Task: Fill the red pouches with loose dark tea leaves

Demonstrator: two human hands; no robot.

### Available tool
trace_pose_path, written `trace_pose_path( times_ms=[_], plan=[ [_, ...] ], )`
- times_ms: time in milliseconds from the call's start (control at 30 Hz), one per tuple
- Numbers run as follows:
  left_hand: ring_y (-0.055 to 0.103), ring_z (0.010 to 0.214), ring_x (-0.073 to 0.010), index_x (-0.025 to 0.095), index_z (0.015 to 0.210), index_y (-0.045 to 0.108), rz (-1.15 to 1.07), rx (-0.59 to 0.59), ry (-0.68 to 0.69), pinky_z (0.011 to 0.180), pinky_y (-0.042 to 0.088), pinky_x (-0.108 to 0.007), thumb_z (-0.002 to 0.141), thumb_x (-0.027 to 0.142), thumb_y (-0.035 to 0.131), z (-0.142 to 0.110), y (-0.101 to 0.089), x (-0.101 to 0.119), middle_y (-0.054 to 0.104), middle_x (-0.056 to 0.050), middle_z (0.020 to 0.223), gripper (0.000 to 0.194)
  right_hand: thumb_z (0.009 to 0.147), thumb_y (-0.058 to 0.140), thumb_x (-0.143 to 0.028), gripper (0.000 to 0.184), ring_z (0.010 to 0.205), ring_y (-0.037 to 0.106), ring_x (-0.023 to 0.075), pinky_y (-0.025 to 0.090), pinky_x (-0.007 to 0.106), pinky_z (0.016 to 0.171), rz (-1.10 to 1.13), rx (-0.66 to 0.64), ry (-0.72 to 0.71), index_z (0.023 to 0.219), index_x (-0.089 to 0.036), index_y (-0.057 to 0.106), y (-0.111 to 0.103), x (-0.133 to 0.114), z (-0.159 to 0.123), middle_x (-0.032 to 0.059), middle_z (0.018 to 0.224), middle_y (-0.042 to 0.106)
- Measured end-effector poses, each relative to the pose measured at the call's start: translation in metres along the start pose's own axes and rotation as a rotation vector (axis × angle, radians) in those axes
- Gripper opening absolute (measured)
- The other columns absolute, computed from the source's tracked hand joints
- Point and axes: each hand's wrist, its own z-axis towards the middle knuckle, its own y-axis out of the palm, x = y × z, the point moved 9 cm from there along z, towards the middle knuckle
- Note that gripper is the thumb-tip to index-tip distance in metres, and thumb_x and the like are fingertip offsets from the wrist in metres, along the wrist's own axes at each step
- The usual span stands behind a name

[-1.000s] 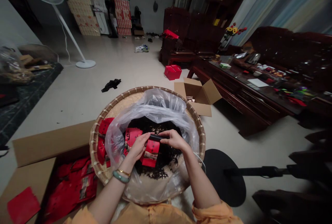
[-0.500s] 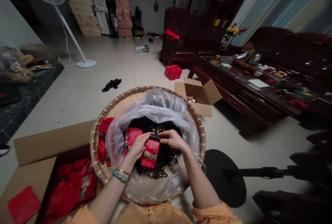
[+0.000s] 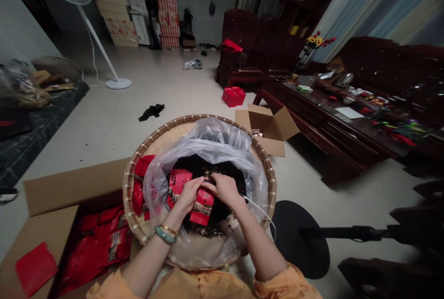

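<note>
A small red packet (image 3: pixel 201 207) with a printed picture band hangs over dark, shredded dried stuff (image 3: pixel 219 206) inside a clear plastic bag (image 3: pixel 203 144). My left hand (image 3: pixel 189 195) is closed on the packet's upper left edge. My right hand (image 3: pixel 224 189) reaches across the top edge, its fingers bent and meeting the left fingertips there. Its palm side is hidden. More red packets (image 3: pixel 177 181) lie in the bag beside my left hand. A white cord (image 3: pixel 259 207) runs out from near my right wrist over the basket rim.
A round woven basket (image 3: pixel 130 176) holds the bag, with red packets at its left side. An open carton (image 3: pixel 78 183) of red packets stands at left. Beyond the basket are another open carton (image 3: pixel 268 125) and a red box (image 3: pixel 233 96). A black round base (image 3: pixel 300 243) stands at right.
My right hand has slid left over the packet's top edge, and the black bar held there is out of sight. More of the white cord shows. The view has shifted slightly.
</note>
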Motion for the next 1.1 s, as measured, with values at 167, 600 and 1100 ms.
trace_pose_path(
  times_ms=[167,600,1100],
  plan=[
    [0.065,0.066,-0.0168,0.011,0.087,0.067,-0.020,-0.038,-0.036,0.065,0.050,-0.027,0.062,0.045,0.073,-0.0004,0.0018,-0.0025,0.072,-0.007,0.076,0.043,0.084,0.036,-0.064,0.051,0.080,0.065,0.0195,0.037,0.023,0.062,-0.001,0.017,-0.049,0.083,-0.023,0.066,0.0024,0.0003,0.0016,0.0061,0.086,0.072],
    [0.066,0.066,-0.0175,0.010,0.087,0.066,-0.026,-0.056,-0.032,0.064,0.050,-0.026,0.065,0.042,0.072,-0.0011,0.0025,-0.0010,0.070,-0.006,0.070,0.039,0.084,0.040,-0.063,0.048,0.077,0.065,0.0191,0.035,0.022,0.061,0.013,0.045,-0.062,0.084,-0.024,0.067,0.0061,0.0030,0.0015,0.0052,0.084,0.072],
    [0.062,0.055,-0.0124,0.011,0.086,0.068,-0.028,-0.060,-0.024,0.060,0.048,-0.024,0.065,0.040,0.072,-0.0007,0.0024,0.0010,0.070,-0.005,0.069,0.037,0.084,0.038,-0.064,0.050,0.077,0.065,0.0190,0.035,0.022,0.060,0.022,0.044,-0.053,0.083,-0.023,0.068,0.0049,0.0031,0.0023,0.0055,0.084,0.072]
  ],
)
